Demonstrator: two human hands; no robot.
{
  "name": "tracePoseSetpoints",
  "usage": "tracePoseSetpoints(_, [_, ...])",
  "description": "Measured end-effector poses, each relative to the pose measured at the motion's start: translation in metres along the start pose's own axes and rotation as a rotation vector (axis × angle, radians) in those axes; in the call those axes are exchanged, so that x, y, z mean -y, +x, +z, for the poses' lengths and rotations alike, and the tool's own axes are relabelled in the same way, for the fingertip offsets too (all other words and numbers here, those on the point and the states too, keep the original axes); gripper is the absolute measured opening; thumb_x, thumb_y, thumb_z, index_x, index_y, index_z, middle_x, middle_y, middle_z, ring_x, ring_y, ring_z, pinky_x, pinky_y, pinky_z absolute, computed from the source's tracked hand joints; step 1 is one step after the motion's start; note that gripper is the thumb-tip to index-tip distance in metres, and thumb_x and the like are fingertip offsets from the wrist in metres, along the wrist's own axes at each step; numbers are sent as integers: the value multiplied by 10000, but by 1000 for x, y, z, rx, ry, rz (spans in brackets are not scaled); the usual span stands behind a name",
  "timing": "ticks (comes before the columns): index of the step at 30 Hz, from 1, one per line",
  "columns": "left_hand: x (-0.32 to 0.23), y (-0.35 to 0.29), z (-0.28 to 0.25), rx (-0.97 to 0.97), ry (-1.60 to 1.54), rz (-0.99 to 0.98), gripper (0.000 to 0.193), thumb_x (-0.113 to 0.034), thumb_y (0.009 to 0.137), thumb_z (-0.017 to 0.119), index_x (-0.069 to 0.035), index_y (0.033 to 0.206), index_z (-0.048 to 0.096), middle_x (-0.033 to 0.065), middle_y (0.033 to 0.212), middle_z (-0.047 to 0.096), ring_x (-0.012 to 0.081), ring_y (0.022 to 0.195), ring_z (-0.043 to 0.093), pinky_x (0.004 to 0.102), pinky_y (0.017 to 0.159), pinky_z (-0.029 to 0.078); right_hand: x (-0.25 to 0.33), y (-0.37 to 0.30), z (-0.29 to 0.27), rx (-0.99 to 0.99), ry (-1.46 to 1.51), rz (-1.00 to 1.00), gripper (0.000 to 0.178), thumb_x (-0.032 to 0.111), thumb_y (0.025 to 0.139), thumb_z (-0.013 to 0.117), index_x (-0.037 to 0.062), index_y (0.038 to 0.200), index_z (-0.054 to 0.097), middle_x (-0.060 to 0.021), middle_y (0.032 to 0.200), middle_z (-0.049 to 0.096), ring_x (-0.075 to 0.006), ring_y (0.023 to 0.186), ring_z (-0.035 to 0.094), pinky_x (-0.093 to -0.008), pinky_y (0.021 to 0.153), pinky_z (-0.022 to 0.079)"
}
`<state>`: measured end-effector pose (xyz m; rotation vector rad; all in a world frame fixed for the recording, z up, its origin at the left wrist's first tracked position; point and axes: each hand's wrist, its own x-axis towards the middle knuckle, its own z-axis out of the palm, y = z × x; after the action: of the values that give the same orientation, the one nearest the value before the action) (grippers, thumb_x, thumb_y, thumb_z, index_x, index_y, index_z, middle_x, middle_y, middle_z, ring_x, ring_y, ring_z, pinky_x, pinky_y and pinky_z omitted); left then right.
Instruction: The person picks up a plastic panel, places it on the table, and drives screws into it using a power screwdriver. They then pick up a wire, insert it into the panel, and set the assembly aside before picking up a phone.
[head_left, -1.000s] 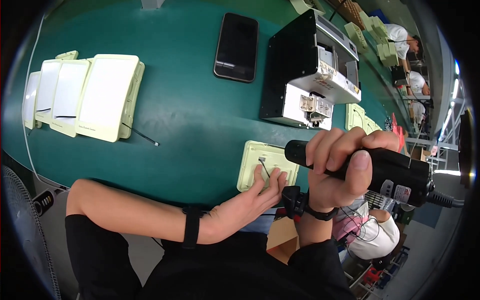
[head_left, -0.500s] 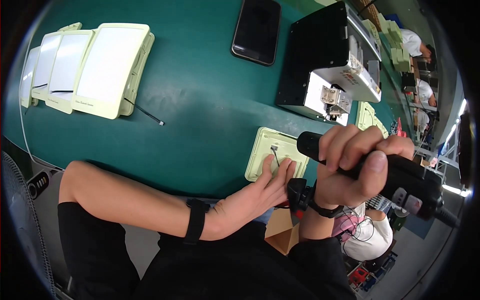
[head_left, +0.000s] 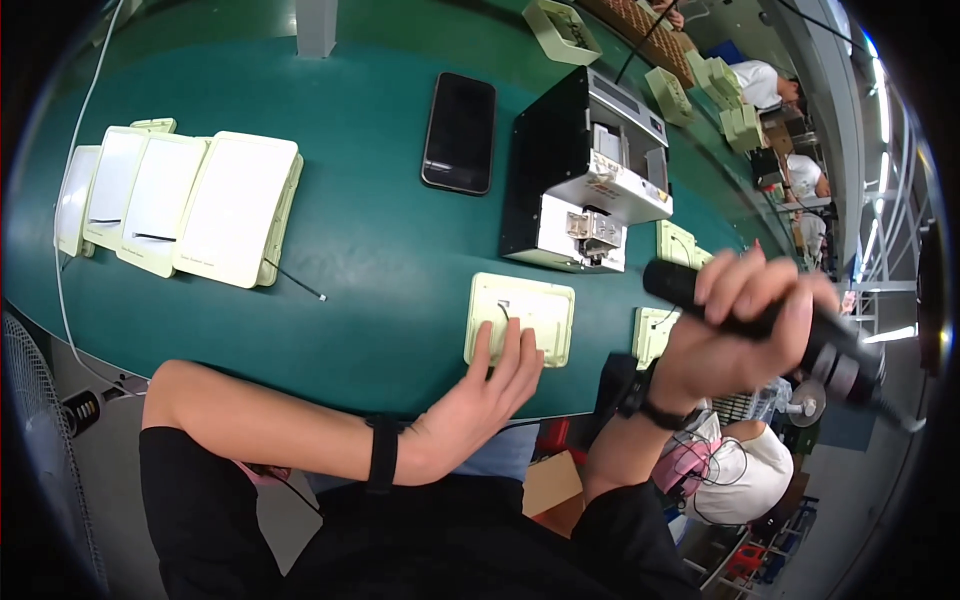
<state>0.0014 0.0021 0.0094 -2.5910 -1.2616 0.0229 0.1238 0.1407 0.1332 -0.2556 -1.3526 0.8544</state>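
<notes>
A pale green plastic housing (head_left: 548, 305) lies near the front edge of the table, with a short dark cable on its inner face. My left hand (head_left: 500, 372) rests on it with fingers stretched out, touching its near left part. Raised to the right of the housing, my right hand (head_left: 745, 315) is wrapped round a black electric screwdriver (head_left: 838, 358), blurred by motion. The tool's black front end points left and is apart from the housing. A cord trails from its rear.
Several white-faced panels (head_left: 235, 205) with cables overlap on the left of the green table (head_left: 370, 300). A phone (head_left: 460, 135) lies beyond the housing, beside a black-and-silver machine (head_left: 590, 180). More pale housings (head_left: 652, 333) lie at right. Co-workers sit at far right.
My view has shifted, taking in more of the far table. My right hand has moved the screwdriver rightward, away from the housing. My left hand stays on the housing.
</notes>
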Motion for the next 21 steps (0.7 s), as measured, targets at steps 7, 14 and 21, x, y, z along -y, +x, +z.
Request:
tracePoseSetpoints(7, [3, 5, 5, 36, 4, -23, 670, -347, 956, 544, -48, 1543, 423, 246, 1519, 445, 468, 1422, 424, 640, 1094, 425, -27, 10, -4, -83, -182, 113, 147, 143, 998, 557, 93, 1123, 499, -42, 652, 461, -143, 459, 398, -322, 448, 385])
tracePoseSetpoints(14, [8, 6, 2, 57, 12, -13, 633, -331, 962, 525, -41, 1520, 455, 232, 1511, 465, 456, 1417, 441, 629, 1073, 447, 6, -28, -34, -22, -185, 207, 194, 170, 997, 568, 88, 1153, 488, -48, 632, 452, -151, 438, 396, -328, 440, 393])
tracePoseSetpoints(21, [4, 11, 4, 97, 63, 22, 686, -364, 950, 537, -52, 1549, 419, 238, 1519, 453, 464, 1414, 443, 645, 1068, 450, 3, -47, -54, -86, -214, 274, 250, 162, 978, 606, 83, 1125, 419, -55, 611, 459, -155, 441, 422, -336, 434, 418])
